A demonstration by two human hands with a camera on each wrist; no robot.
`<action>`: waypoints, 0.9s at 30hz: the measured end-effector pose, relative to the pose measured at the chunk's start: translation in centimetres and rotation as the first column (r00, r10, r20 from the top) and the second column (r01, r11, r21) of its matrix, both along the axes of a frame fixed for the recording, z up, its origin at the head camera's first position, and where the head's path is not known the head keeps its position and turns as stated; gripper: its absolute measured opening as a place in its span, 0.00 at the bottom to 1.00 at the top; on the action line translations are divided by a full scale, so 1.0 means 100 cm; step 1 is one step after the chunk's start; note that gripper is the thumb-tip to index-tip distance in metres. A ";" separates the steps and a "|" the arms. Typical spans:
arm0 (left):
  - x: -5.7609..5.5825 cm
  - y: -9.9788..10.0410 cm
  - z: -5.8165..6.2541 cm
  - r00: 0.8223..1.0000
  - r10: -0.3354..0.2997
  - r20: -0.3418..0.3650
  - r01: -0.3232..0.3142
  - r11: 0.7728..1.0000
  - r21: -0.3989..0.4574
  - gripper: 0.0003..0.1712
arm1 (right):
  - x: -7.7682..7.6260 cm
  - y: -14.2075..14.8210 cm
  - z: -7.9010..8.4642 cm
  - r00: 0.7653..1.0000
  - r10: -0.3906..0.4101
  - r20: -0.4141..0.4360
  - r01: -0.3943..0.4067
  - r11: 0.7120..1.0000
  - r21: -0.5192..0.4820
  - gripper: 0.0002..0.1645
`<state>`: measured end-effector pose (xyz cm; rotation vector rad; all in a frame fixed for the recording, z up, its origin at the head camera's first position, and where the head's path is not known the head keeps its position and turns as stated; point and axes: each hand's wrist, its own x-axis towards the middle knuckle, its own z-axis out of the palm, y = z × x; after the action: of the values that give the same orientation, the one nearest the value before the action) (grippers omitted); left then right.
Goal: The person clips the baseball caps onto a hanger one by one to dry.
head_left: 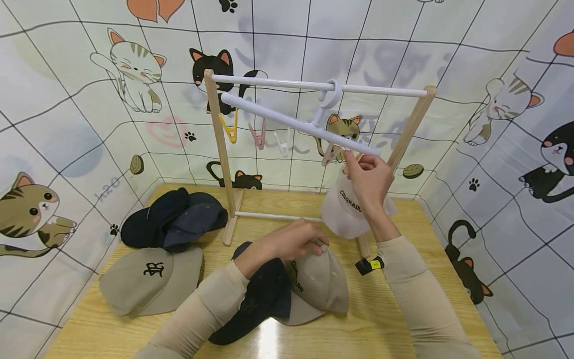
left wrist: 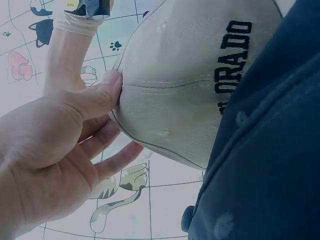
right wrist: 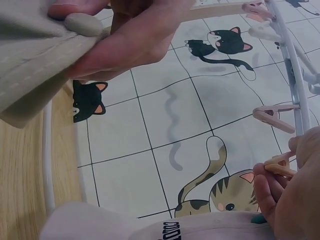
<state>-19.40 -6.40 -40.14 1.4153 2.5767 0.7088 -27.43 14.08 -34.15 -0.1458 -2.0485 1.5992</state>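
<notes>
My right hand (head_left: 371, 182) pinches a peach clip (right wrist: 281, 166) near the lower, right end of a lavender hanger (head_left: 287, 119). A pale pinkish-white cap (head_left: 343, 214) lettered COLORADO hangs just below that hand; its upper attachment is partly hidden. My left hand (head_left: 298, 239) grips the crown of a beige COLORADO cap (head_left: 325, 279) between thumb and fingers, near the top button (right wrist: 82, 23). In the left wrist view, the thumb (left wrist: 107, 92) presses the crown edge. Overlapping this cap's brim is a navy cap (head_left: 264, 299).
The hanger hooks over the white rod of a wooden-legged rack (head_left: 278, 82), tilted down to the right. A yellow clip (head_left: 230, 130), pink clips (head_left: 257, 134) and a white clip (head_left: 283, 143) dangle from it. Dark caps (head_left: 175, 217) and a beige cap (head_left: 148, 281) lie left on the wooden table (head_left: 381, 319).
</notes>
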 end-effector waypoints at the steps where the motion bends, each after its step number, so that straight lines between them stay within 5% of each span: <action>1: 0.000 0.000 0.001 1.000 0.005 -0.003 -0.005 1.000 0.007 0.13 | 0.000 0.000 0.000 1.000 0.001 -0.004 -0.001 1.000 -0.001 0.30; 27: -0.008 -0.007 0.000 0.998 0.054 -0.035 -0.051 0.994 0.092 0.08 | 0.004 0.002 -0.001 0.998 0.052 -0.019 -0.052 0.999 -0.009 0.29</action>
<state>-20.21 -7.12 -40.16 1.4042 2.6514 0.8252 -27.06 14.27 -34.26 -0.0812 -2.0458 1.6358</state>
